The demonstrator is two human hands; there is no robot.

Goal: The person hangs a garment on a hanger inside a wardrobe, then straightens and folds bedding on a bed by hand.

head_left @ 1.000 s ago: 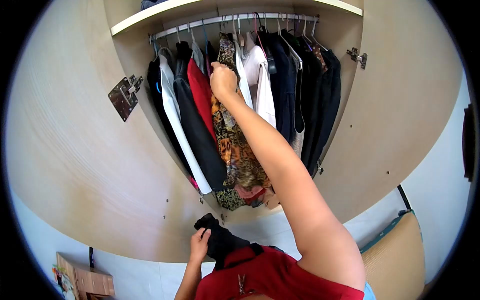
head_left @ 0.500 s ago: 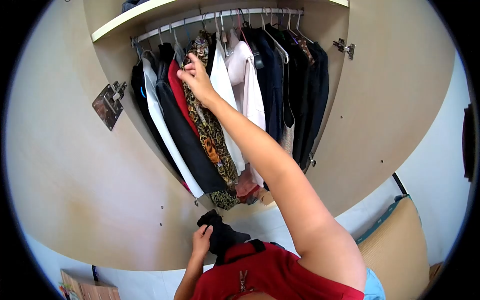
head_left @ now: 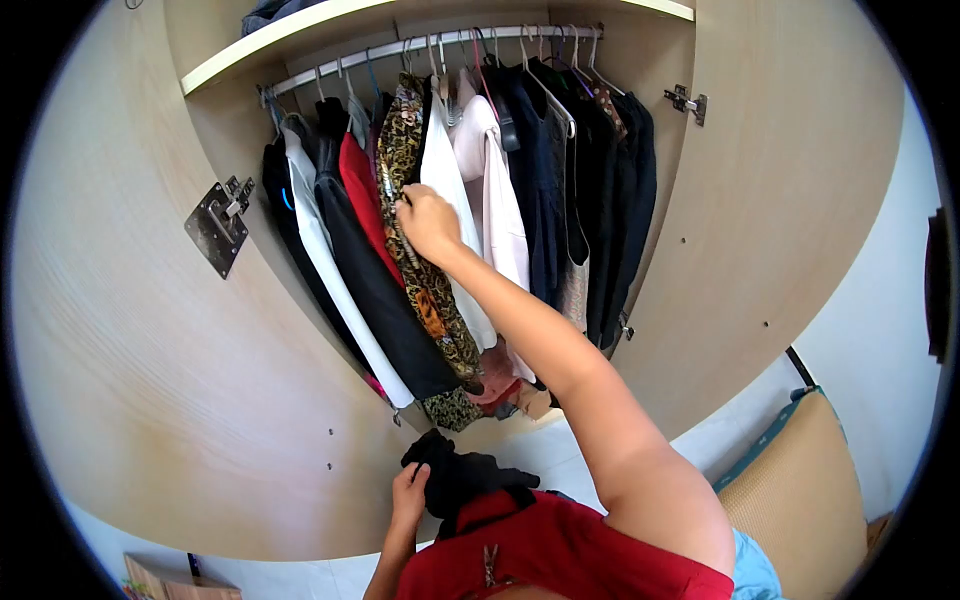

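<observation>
My right hand (head_left: pixel 430 224) reaches into the wardrobe, its fingers curled on the front of a hanging black-and-gold patterned shirt (head_left: pixel 402 130). The fingertips are partly hidden in the cloth. A red garment (head_left: pixel 362 185) hangs just left of that shirt, and a white one (head_left: pixel 447 170) just right of it. Low in the view, my left hand (head_left: pixel 409 492) grips a bunched black garment (head_left: pixel 465 478) close to my body. The kind of black garment cannot be made out.
Several dark clothes (head_left: pixel 610 200) and a pale pink top (head_left: pixel 490 150) hang from the metal rail (head_left: pixel 350 62). Open wardrobe doors stand at the left (head_left: pixel 120 330) and right (head_left: pixel 790 180). A shelf edge (head_left: pixel 290 38) runs above. A woven mat (head_left: pixel 800 480) is at lower right.
My right hand has moved down from near the shirt's shoulder to its middle, and its outstretched fingers have closed on the cloth. The left hand still holds the black garment.
</observation>
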